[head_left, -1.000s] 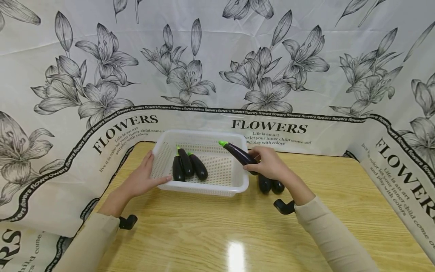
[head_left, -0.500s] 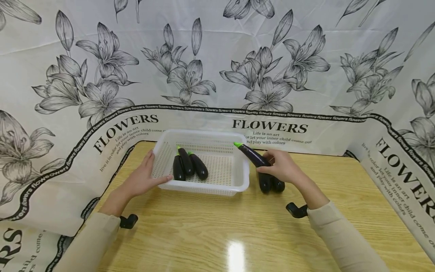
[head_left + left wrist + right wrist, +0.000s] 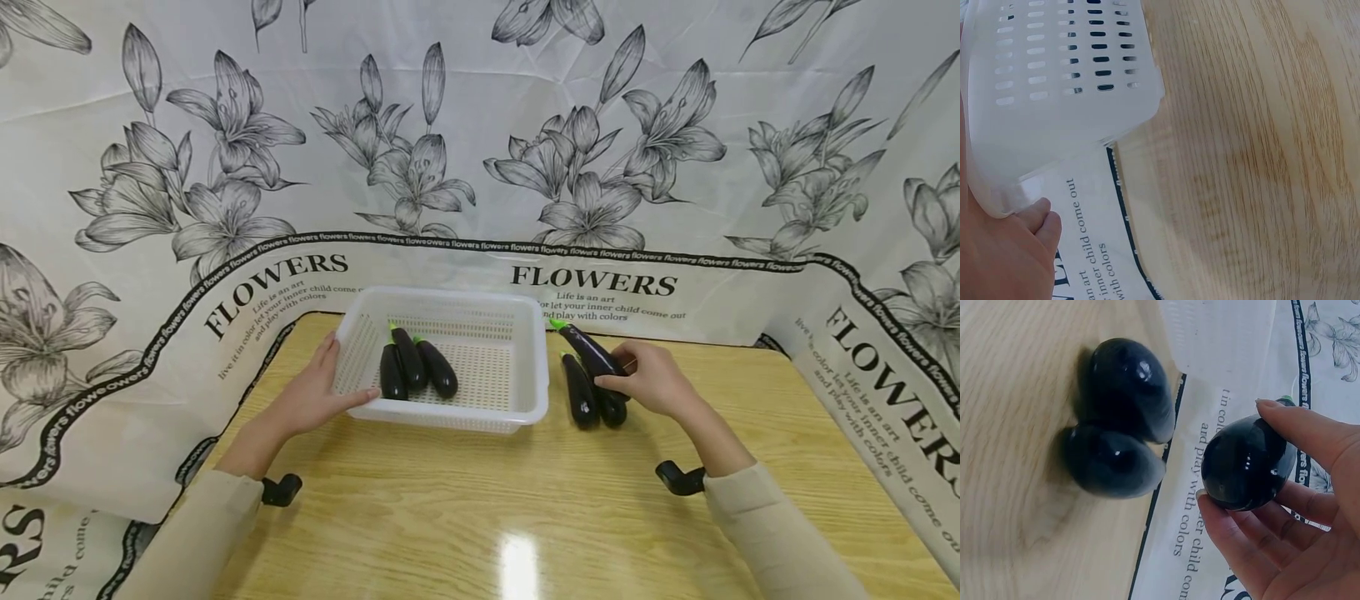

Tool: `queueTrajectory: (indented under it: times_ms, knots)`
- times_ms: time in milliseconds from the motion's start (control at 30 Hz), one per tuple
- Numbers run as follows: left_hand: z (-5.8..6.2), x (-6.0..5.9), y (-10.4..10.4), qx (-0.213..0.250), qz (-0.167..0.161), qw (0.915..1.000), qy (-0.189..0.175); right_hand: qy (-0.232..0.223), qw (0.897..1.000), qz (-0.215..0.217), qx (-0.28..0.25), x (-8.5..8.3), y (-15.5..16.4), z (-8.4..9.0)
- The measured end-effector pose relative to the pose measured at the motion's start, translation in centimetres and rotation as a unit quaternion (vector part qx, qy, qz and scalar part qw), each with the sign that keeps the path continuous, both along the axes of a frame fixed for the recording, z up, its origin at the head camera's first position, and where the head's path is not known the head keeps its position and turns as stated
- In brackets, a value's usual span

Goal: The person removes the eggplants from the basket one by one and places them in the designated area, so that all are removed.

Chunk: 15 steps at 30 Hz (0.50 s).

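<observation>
My right hand (image 3: pixel 651 379) pinches a dark eggplant (image 3: pixel 588 350), its green stem end pointing up and left. In the right wrist view the held eggplant (image 3: pixel 1247 462) is apart from two others below it. Those two, a left eggplant (image 3: pixel 579 392) and a right eggplant (image 3: pixel 613 410) partly hidden by the held one, lie on the table right of the white plastic basket (image 3: pixel 450 412). My left hand (image 3: pixel 318 392) grips the basket's left end, thumb over the rim. Inside, toward the left, lie three eggplants (image 3: pixel 438 367), stems toward the back.
The wooden table (image 3: pixel 420 517) ends at the back against a white flower-printed cloth (image 3: pixel 465 200), which also rises on both sides. The basket stands close to that cloth.
My right hand has moved right, carrying the eggplant from above the basket's right rim to over the two eggplants on the table. The left hand and basket have stayed put.
</observation>
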<state>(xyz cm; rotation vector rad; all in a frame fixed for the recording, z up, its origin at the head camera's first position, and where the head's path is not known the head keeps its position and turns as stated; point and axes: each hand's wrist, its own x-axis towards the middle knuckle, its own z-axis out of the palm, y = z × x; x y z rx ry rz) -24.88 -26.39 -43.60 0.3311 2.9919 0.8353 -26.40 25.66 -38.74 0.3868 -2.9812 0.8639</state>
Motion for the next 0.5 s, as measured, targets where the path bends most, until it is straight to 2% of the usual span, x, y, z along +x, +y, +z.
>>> queueTrajectory:
  times_ms: [500]
  knots:
    - [0.0,-0.1,0.0,-0.001,-0.002,1.0000,-0.001,0.001,1.000,-0.027,0.002,0.4,3.5,-1.3]
